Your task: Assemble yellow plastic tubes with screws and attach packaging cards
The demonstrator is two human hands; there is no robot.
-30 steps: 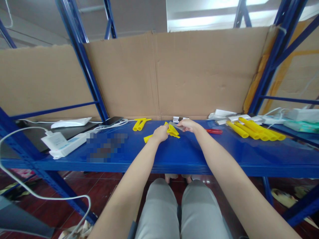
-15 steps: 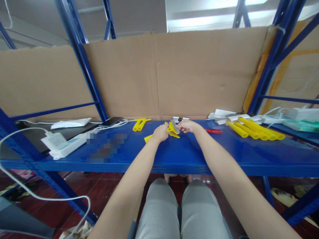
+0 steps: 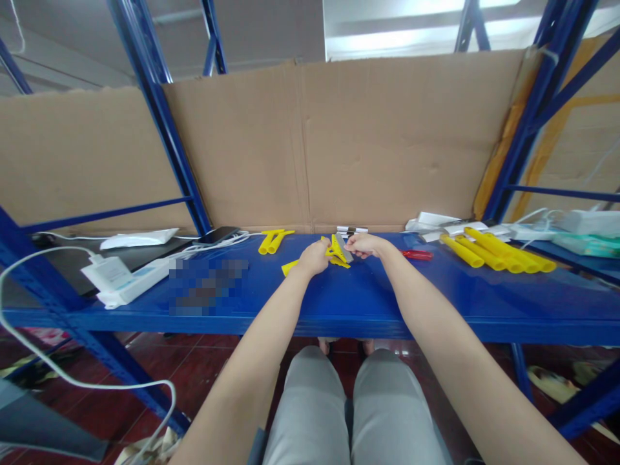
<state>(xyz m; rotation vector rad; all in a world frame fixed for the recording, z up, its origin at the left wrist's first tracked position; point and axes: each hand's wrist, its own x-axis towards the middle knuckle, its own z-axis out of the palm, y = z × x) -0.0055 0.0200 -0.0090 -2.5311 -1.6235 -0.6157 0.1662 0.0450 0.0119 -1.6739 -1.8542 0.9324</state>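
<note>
My left hand (image 3: 314, 256) is closed round a yellow plastic scraper (image 3: 338, 251), whose handle end (image 3: 289, 267) pokes out behind the wrist and whose wide head points right. Along that head lies a flat grey blade-like strip (image 3: 343, 248). The fingers of my right hand (image 3: 363, 245) are pinched together at the strip's right side. Exactly what they grip is too small to make out. Just right of my right hand lies a red-handled tool (image 3: 417, 255). Black-and-white small items (image 3: 352, 230) sit behind both hands.
Two yellow tools (image 3: 272, 241) lie at the back left, and several yellow handles (image 3: 498, 250) on the right beside white packets (image 3: 438, 224). A white power strip (image 3: 135, 284) with cables and a phone (image 3: 220, 235) are on the left. Cardboard (image 3: 387, 142) walls the back of the blue shelf (image 3: 358, 310).
Both hands stay almost in place with the scraper between them. My right hand shifts very slightly; the whole view drifts a little.
</note>
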